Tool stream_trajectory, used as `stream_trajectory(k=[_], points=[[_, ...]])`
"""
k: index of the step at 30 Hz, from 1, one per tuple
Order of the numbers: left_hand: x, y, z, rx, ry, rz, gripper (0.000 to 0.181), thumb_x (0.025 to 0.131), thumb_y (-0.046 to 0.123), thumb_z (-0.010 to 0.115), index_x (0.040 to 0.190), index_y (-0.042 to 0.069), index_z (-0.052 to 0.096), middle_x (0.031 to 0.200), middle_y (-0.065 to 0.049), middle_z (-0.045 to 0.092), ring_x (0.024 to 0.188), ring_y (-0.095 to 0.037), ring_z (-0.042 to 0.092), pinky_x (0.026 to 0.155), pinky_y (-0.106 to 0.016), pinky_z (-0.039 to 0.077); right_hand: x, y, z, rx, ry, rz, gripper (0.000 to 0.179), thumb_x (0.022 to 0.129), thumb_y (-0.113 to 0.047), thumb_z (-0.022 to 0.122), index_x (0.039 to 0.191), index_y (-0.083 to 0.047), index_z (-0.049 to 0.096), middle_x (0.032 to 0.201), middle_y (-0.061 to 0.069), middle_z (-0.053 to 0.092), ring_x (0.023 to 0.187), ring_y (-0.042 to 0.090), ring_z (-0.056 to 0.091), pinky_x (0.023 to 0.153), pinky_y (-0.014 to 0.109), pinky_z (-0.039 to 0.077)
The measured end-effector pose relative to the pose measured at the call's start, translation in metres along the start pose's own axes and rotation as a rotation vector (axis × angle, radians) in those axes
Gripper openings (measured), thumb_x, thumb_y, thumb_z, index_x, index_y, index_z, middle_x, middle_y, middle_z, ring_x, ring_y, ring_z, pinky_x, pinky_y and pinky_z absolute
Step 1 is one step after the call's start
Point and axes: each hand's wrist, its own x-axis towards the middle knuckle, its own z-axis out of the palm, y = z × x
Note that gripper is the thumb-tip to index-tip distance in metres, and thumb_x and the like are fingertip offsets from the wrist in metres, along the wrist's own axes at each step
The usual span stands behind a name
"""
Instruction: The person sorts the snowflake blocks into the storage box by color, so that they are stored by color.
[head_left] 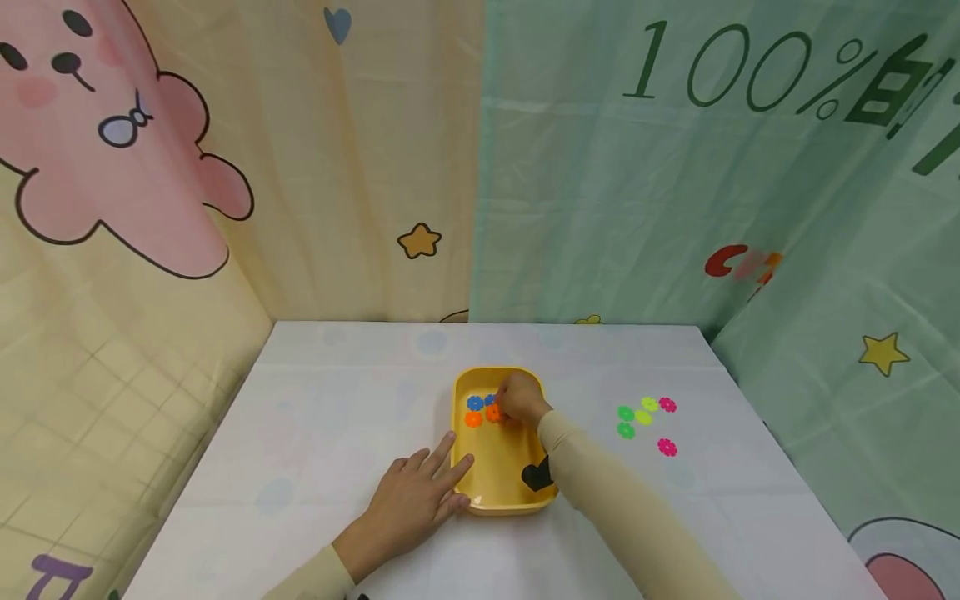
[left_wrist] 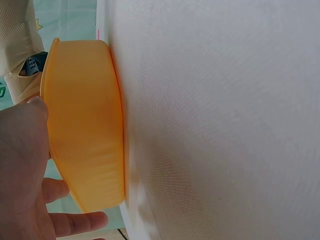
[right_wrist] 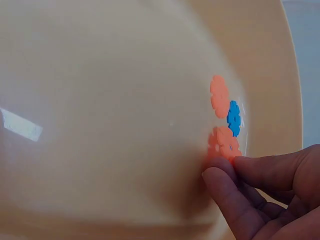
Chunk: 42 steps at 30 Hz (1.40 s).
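Note:
A yellow tray [head_left: 498, 492] lies on the white table, its long sides running away from me. Inside its far end, my right hand [head_left: 522, 397] pinches an orange flower-shaped disc [right_wrist: 230, 141] between thumb and fingertips, close over the tray floor. Beside it lie another orange disc [head_left: 473, 419] and a blue disc [head_left: 476, 403]; a second blue one [head_left: 491, 400] is partly covered by the hand. My left hand [head_left: 416, 496] has its fingers spread and extended, touching the tray's near left rim; in the left wrist view its thumb rests at the rim of the tray wall [left_wrist: 85, 125].
Right of the tray, on the table, lie two green discs [head_left: 626, 430], two yellow discs [head_left: 643, 417] and two pink discs [head_left: 667, 447]. A black heart-shaped patch [head_left: 536, 476] shows at the tray's right side, by the right sleeve [head_left: 600, 492]. Printed curtains [head_left: 600, 208] stand behind the table.

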Motion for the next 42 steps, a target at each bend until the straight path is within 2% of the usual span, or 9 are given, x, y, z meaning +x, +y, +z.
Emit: stream_trajectory(k=[4, 10, 18, 26, 31, 34, 38, 42], points=[[0.000, 0.000, 0.001, 0.005, 0.005, 0.003, 0.058, 0.104, 0.062, 0.037, 0.152, 0.032, 0.049, 0.164, -0.011, 0.036, 0.123, -0.037, 0.059, 0.091, -0.052, 0.050, 0.000, 0.001, 0.003, -0.007, -0.002, 0.016, 0.016, 0.095, 0.001, 0.064, 0.082, 0.003, 0.073, 0.063, 0.009, 0.064, 0.056, 0.023, 0.065, 0.054, 0.032, 0.055], [0.000, 0.001, 0.003, 0.011, 0.010, 0.013, 0.058, 0.104, 0.062, 0.037, 0.152, 0.032, 0.050, 0.163, -0.011, 0.037, 0.122, -0.037, 0.060, 0.090, -0.052, 0.051, -0.002, 0.002, 0.007, -0.028, -0.013, 0.052, 0.014, 0.094, 0.001, 0.065, 0.082, 0.001, 0.071, 0.065, 0.010, 0.065, 0.056, 0.023, 0.065, 0.057, 0.033, 0.056], [0.001, 0.002, 0.002, 0.001, 0.004, 0.012, 0.058, 0.105, 0.061, 0.037, 0.152, 0.031, 0.050, 0.164, -0.011, 0.036, 0.122, -0.037, 0.059, 0.091, -0.052, 0.050, -0.004, 0.001, 0.009, -0.003, 0.012, 0.040, 0.014, 0.094, 0.002, 0.065, 0.081, 0.003, 0.071, 0.065, 0.012, 0.066, 0.057, 0.025, 0.066, 0.056, 0.034, 0.056], [0.001, 0.002, 0.001, -0.001, -0.016, 0.003, 0.059, 0.104, 0.062, 0.035, 0.153, 0.032, 0.048, 0.165, -0.011, 0.034, 0.124, -0.036, 0.058, 0.092, -0.052, 0.050, -0.004, 0.000, 0.008, 0.023, 0.021, 0.084, 0.014, 0.096, -0.001, 0.065, 0.084, 0.003, 0.071, 0.064, 0.009, 0.062, 0.058, 0.026, 0.066, 0.057, 0.033, 0.056], [0.002, 0.001, 0.001, 0.009, -0.017, 0.004, 0.059, 0.104, 0.062, 0.035, 0.153, 0.032, 0.048, 0.165, -0.011, 0.034, 0.123, -0.036, 0.059, 0.091, -0.052, 0.050, -0.007, -0.002, 0.003, 0.003, 0.018, 0.030, 0.016, 0.096, -0.001, 0.062, 0.084, 0.002, 0.072, 0.065, 0.009, 0.063, 0.057, 0.022, 0.062, 0.052, 0.027, 0.051], [0.002, 0.000, 0.000, 0.011, -0.014, 0.001, 0.059, 0.104, 0.062, 0.036, 0.153, 0.032, 0.049, 0.165, -0.011, 0.035, 0.123, -0.037, 0.059, 0.092, -0.052, 0.050, -0.010, -0.004, -0.003, 0.064, 0.010, 0.006, 0.013, 0.094, 0.002, 0.062, 0.086, 0.004, 0.072, 0.068, 0.009, 0.063, 0.059, 0.021, 0.062, 0.057, 0.030, 0.055], [0.002, 0.000, -0.001, 0.008, 0.002, 0.006, 0.058, 0.104, 0.061, 0.037, 0.152, 0.031, 0.050, 0.164, -0.011, 0.036, 0.122, -0.037, 0.060, 0.091, -0.053, 0.051, -0.013, -0.003, -0.013, 0.194, 0.000, 0.024, 0.008, 0.092, 0.002, 0.065, 0.094, 0.006, 0.072, 0.075, 0.010, 0.064, 0.064, 0.023, 0.064, 0.067, 0.037, 0.060], [0.001, 0.001, -0.001, 0.012, 0.027, 0.015, 0.057, 0.104, 0.061, 0.039, 0.151, 0.030, 0.052, 0.162, -0.012, 0.038, 0.120, -0.037, 0.061, 0.089, -0.052, 0.051, -0.013, 0.002, -0.025, 0.281, 0.007, 0.039, 0.008, 0.094, -0.001, 0.068, 0.098, 0.005, 0.071, 0.087, 0.016, 0.068, 0.067, 0.025, 0.068, 0.069, 0.037, 0.061]])
